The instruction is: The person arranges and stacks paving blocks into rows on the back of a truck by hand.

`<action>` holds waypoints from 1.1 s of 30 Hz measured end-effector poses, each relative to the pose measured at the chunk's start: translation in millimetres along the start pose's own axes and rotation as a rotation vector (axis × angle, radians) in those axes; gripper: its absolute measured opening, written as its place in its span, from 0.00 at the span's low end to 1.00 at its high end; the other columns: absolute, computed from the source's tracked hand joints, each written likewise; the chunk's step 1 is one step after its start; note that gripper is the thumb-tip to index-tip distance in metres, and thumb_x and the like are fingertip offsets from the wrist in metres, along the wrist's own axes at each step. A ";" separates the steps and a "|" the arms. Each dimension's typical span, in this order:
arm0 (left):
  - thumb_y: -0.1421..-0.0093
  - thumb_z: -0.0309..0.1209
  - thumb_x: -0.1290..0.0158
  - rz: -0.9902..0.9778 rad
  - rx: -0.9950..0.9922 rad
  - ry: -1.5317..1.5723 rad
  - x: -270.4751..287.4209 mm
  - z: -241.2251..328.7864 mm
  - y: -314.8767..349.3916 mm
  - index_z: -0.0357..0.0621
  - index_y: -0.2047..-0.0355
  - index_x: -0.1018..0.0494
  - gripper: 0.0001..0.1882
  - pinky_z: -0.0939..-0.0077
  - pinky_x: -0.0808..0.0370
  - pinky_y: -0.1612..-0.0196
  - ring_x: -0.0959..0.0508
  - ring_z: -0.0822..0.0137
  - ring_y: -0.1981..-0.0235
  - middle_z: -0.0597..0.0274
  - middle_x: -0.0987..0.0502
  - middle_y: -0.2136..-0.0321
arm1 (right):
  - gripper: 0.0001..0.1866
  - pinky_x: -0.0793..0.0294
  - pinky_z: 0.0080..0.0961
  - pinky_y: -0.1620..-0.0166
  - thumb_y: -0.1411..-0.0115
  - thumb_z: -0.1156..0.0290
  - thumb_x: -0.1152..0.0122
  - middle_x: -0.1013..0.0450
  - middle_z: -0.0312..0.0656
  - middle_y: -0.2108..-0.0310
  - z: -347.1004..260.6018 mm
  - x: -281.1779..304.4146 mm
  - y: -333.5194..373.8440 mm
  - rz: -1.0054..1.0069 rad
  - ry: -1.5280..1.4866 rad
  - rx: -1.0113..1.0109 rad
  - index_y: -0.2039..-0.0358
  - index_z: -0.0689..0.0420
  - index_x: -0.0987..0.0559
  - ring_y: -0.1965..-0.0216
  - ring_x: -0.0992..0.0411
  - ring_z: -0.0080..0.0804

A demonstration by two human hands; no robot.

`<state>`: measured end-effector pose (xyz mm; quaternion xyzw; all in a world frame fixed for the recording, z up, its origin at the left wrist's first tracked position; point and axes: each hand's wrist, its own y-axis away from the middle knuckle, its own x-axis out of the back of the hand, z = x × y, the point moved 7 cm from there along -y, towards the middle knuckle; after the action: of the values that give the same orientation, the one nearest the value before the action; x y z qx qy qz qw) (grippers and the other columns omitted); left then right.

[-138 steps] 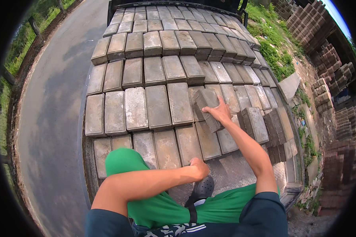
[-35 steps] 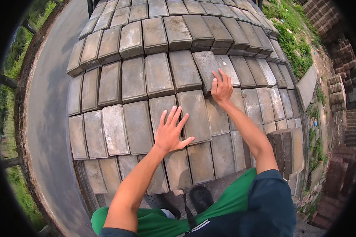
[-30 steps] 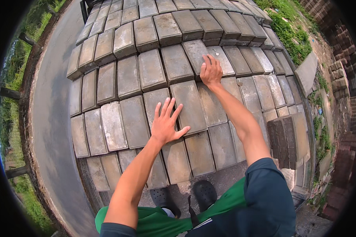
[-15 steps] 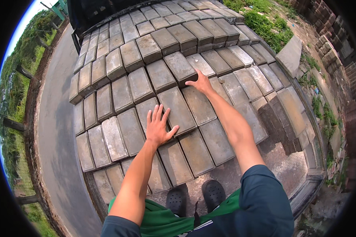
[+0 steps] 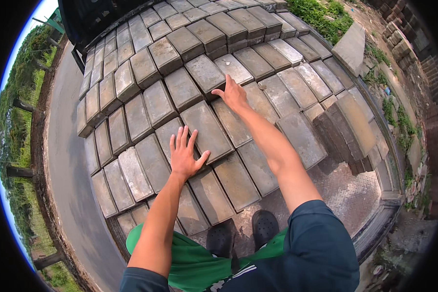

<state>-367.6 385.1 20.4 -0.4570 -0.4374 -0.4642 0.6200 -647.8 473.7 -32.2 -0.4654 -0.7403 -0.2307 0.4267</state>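
Rows of grey rectangular concrete paving blocks lie packed in stepped layers on a truck bed. My left hand (image 5: 184, 156) is spread flat, fingers apart, over the near left end of one paving block (image 5: 208, 127) that sits slightly proud of its neighbours. Farther off, my right hand (image 5: 234, 96) is open, thumb and forefinger apart, by the near right corner of another paving block (image 5: 204, 73). Its palm is over the gap beside that block; whether the fingers touch it I cannot tell. Neither hand is closed around a block.
Patterned metal bed floor (image 5: 345, 194) shows at the right, beside a small stack of blocks (image 5: 353, 126). My dark clogs (image 5: 265, 228) stand against the nearest row. A raised bed edge (image 5: 374, 233) runs along the right. Beyond lie a road (image 5: 65, 160) and a concrete slab (image 5: 350, 48).
The view has shifted, so the blocks appear farther left and slightly higher. Both hands keep nearly the same places over the blocks, fingers still apart.
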 end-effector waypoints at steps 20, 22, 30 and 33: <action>0.38 0.60 0.49 0.129 0.009 -0.007 4.3 -6.0 9.8 0.47 0.33 0.35 0.41 0.50 0.54 0.26 0.45 0.52 0.27 0.49 0.39 0.31 | 0.72 0.35 0.58 0.39 0.56 0.22 0.35 0.43 0.60 0.34 147.6 164.6 238.8 -0.438 0.547 -0.407 0.23 0.48 0.61 0.35 0.38 0.59; 0.38 0.61 0.49 0.128 0.005 -0.002 5.1 -3.3 10.0 0.48 0.33 0.35 0.41 0.50 0.54 0.26 0.45 0.52 0.27 0.49 0.39 0.31 | 0.71 0.40 0.55 0.37 0.56 0.26 0.33 0.44 0.60 0.34 145.1 166.0 244.5 -0.344 0.491 -0.404 0.23 0.44 0.62 0.33 0.42 0.57; 0.39 0.58 0.47 0.128 0.011 -0.011 3.5 -1.8 8.7 0.46 0.34 0.34 0.40 0.49 0.53 0.26 0.45 0.50 0.27 0.47 0.39 0.31 | 0.62 0.40 0.54 0.37 0.57 0.41 0.28 0.41 0.61 0.37 144.4 165.6 236.9 -0.175 0.398 -0.401 0.25 0.40 0.50 0.37 0.38 0.59; 0.39 0.59 0.47 0.114 0.021 0.000 5.4 -2.6 8.7 0.47 0.34 0.34 0.40 0.48 0.53 0.26 0.45 0.50 0.27 0.47 0.39 0.31 | 0.61 0.40 0.55 0.37 0.57 0.42 0.28 0.40 0.62 0.38 139.5 163.0 239.1 -0.162 0.368 -0.388 0.25 0.40 0.48 0.37 0.39 0.60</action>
<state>-357.8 382.9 23.6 -0.4746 -0.4154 -0.4235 0.6503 -527.1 767.0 18.7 -0.4280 -0.6272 -0.4821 0.4370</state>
